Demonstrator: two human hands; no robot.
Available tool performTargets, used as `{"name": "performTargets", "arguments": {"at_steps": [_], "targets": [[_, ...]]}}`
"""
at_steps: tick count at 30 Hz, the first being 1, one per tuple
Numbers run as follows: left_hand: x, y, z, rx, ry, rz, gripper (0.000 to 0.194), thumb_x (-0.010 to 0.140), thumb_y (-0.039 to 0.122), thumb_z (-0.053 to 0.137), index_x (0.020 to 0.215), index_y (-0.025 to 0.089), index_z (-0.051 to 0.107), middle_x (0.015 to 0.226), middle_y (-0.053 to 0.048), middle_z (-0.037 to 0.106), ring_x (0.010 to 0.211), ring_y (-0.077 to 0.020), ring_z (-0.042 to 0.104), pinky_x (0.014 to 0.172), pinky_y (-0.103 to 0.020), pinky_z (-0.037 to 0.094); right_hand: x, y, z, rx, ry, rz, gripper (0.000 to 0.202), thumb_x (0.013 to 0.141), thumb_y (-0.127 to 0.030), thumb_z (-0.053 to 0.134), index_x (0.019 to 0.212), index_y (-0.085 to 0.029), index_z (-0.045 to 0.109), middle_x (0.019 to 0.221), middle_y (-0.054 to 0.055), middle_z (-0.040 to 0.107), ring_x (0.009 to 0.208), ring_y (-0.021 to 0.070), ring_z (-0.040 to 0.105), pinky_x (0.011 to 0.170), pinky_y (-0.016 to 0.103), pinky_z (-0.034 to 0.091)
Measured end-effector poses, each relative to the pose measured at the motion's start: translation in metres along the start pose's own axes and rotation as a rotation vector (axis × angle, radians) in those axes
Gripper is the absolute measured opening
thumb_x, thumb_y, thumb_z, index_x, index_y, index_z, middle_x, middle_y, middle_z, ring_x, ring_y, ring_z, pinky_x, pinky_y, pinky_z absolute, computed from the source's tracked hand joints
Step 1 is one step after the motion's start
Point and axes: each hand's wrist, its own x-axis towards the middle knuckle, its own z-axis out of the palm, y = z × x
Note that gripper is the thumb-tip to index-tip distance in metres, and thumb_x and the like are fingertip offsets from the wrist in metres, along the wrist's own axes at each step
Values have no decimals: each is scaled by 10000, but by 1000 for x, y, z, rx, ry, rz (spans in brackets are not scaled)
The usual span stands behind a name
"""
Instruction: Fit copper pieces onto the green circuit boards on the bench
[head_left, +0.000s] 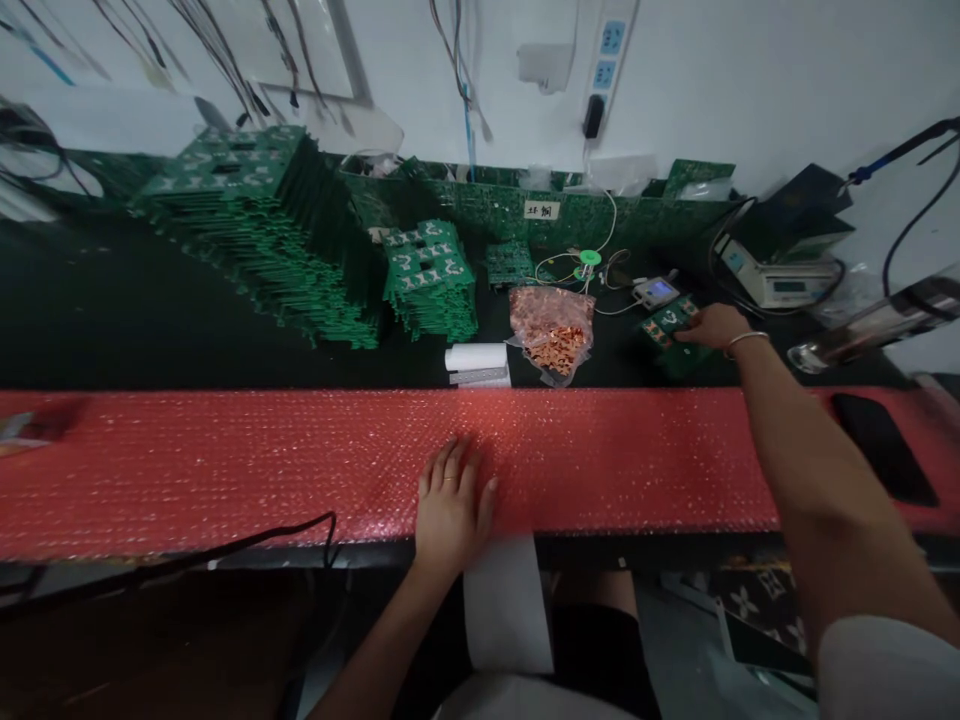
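Observation:
My left hand lies flat on the red bubble wrap, fingers stretched out, holding nothing. Out to the right, my right hand grips the edge of a green circuit board with copper-coloured pieces on it. What lies under that board is hard to make out. Just left of it is a clear plastic bag of small copper pieces. A white roll sits at the back edge of the bubble wrap. Circuit boards stand in a medium stack and a tall, leaning stack.
A black phone lies at the right. Behind it are a clear tube-shaped lamp and a scale. A small device with a lit screen and a green spool stand at the back. A black cable crosses the front left edge.

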Motion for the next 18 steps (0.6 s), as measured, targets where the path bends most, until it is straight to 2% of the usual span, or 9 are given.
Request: {"name": "performTargets", "arguments": {"at_steps": [2,5,9,11,14,16,18], "targets": [[0,1,0,37,42,35,398,960,340,416,1252,159,617,1408,-156,547,1333,-320,471,1091,-527,366,-4,5,-12,-26,-30,-121,324,835,-358,674,964,-68,741,915,174,685,847,241,609,751,340,404],[1,2,0,76,91,72,379,977,334,410,1222,128,613,1380,-161,566,1307,-317,486,1075,-498,374,-6,6,-28,-75,-31,-303,303,788,-252,719,1006,-42,725,1019,189,649,960,249,568,858,320,388],[2,3,0,84,106,85,362,977,331,424,1223,133,603,1372,-159,568,1293,-317,493,1065,-480,372,-8,2,-30,-81,-59,-436,351,764,-161,727,1094,-46,699,1087,180,606,914,210,549,859,294,382],[2,3,-1,83,102,90,358,976,324,431,1225,128,597,1371,-163,566,1292,-318,492,1063,-479,369,-8,3,-25,-66,-71,-440,306,766,-144,723,1060,-61,706,1075,169,608,850,185,548,827,288,384],[3,3,-1,93,98,97,355,975,320,431,1223,124,593,1374,-168,562,1294,-321,489,1061,-480,366,-4,9,-14,-30,-77,-378,172,754,-150,746,909,-79,726,997,149,642,774,154,540,775,281,378],[3,3,-2,104,97,101,353,976,320,426,1217,121,592,1371,-170,563,1295,-322,487,1064,-480,362,0,14,-7,-3,-76,-284,126,722,-187,788,768,-89,723,856,125,666,697,142,530,713,288,367],[3,4,-2,111,90,107,352,977,319,422,1211,116,591,1366,-173,565,1297,-325,484,1067,-483,358,5,19,0,26,-32,-137,215,668,-255,835,631,-94,697,697,107,652,616,137,518,647,306,345]]}}
